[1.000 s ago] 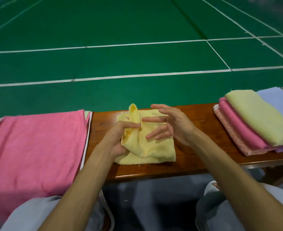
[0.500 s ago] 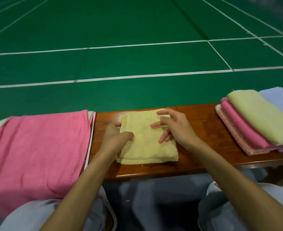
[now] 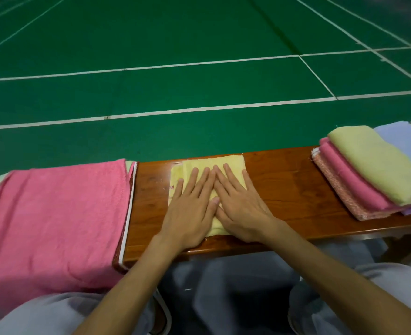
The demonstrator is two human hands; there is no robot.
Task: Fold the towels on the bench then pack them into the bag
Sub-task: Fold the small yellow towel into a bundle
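A small yellow towel (image 3: 226,164) lies folded into a square on the wooden bench (image 3: 289,189). My left hand (image 3: 191,206) and my right hand (image 3: 238,204) rest flat on top of it, side by side, fingers stretched out and touching at the middle. Neither hand grips anything. A wide pink towel (image 3: 54,213) drapes over the bench's left end, with a pale edge showing beneath it. At the right end sits a stack of folded towels (image 3: 373,170): light green on top, then pink, a patterned salmon one, and lilac. No bag can be made out.
Bare wood shows between the yellow towel and the right stack. Beyond the bench stretches a green court floor (image 3: 199,81) with white lines. My knees in grey trousers (image 3: 223,298) are below the bench's front edge.
My left hand let go of the raised fold and the towel now lies flat. Both hands have spread open and pressed down on it.
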